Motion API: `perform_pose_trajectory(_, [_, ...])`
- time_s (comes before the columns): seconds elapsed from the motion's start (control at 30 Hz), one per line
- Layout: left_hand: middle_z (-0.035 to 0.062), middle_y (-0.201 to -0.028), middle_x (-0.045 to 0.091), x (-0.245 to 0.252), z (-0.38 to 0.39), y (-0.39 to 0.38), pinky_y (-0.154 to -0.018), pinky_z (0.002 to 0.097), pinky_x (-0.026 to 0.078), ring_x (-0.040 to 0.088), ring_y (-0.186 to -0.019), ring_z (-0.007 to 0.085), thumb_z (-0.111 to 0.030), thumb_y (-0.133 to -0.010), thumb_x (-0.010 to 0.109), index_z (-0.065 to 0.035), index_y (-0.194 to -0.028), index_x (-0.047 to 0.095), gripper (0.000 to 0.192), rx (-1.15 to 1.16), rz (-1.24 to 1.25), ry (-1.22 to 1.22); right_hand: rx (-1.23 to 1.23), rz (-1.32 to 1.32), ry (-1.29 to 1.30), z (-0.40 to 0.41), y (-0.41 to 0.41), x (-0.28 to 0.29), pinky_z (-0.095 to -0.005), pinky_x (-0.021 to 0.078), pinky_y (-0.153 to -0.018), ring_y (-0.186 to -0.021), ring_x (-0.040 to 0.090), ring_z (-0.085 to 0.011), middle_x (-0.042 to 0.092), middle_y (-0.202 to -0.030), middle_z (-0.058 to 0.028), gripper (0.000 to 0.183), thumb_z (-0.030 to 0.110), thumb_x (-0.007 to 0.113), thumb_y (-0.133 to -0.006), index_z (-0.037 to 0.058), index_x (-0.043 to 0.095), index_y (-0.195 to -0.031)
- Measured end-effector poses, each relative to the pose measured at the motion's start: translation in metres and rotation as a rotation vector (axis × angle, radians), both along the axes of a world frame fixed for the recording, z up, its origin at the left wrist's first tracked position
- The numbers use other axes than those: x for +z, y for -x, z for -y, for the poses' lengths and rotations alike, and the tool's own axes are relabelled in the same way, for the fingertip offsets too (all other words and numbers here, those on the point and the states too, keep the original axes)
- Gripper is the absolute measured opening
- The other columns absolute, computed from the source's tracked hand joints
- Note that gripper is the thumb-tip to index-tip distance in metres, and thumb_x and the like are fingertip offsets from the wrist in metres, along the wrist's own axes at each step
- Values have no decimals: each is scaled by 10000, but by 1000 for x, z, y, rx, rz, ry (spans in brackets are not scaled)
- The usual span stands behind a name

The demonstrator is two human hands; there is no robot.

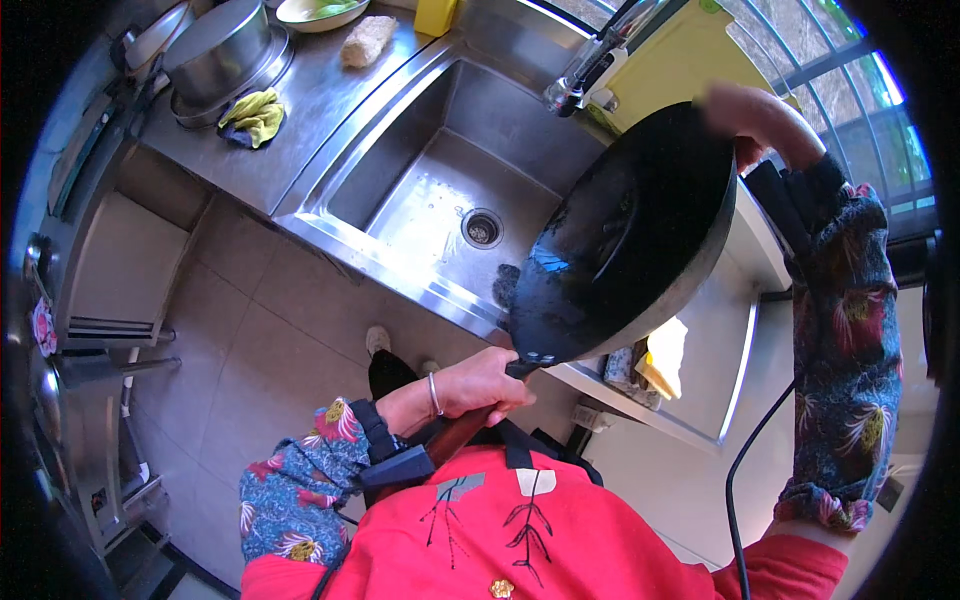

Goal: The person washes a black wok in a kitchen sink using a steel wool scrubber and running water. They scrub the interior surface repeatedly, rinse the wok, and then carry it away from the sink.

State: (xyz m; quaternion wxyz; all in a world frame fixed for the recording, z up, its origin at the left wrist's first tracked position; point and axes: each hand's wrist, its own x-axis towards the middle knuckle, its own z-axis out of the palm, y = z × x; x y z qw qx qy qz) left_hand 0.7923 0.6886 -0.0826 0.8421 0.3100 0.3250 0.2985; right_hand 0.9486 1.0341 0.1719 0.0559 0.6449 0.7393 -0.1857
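A large dark wok is tilted over the right part of the stainless steel sink. My left hand is closed around its handle near the riveted joint. At the wok's far rim is my right hand, partly blurred, its fingers mostly hidden behind the rim, so its grip is unclear. The wok's inside looks wet and shiny on the lower left. A round drain lies in the sink floor, with a dark patch beside the wok. The faucet hangs over the sink's back edge.
Left of the sink stand a metal pot, a yellow-green cloth, a light rough-textured block and a bowl with something green. A yellow board leans behind the faucet. On the right counter lies a yellow cloth or sponge.
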Motion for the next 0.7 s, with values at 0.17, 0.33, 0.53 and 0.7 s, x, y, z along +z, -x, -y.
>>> perform_pose_trajectory(0.17, [19,-580,531,3,0,-5,-411,262,418,516,-427,105,-83,-854,694,-53,-797,502,202,25,35,45,48,49,-5,3,-6,1,-548,608,-638,-723,726,-373,698,-844,-275,291,7,452,-911,-92,680,-1061])
perform_pose_trajectory(0.33, [11,-561,507,7,-2,-1,-414,263,406,505,-422,108,-70,-871,690,-58,-836,489,204,14,39,70,79,88,8,20,-7,5,-543,608,-620,-707,724,-372,696,-826,-265,289,17,455,-912,-82,682,-1061])
perform_pose_trajectory(0.53, [16,-563,517,11,-2,-2,-418,263,407,512,-435,108,-81,-879,683,-62,-804,493,205,41,58,62,100,100,31,32,-1,9,-538,609,-599,-688,722,-372,695,-805,-254,287,29,459,-912,-71,684,-1061])
perform_pose_trajectory(0.7, [29,-560,537,1,-4,-14,-424,264,415,520,-436,111,-131,-874,705,-62,-795,520,213,5,73,4,118,133,46,20,-2,18,-534,610,-581,-672,720,-372,693,-787,-245,285,39,463,-913,-61,686,-1060])
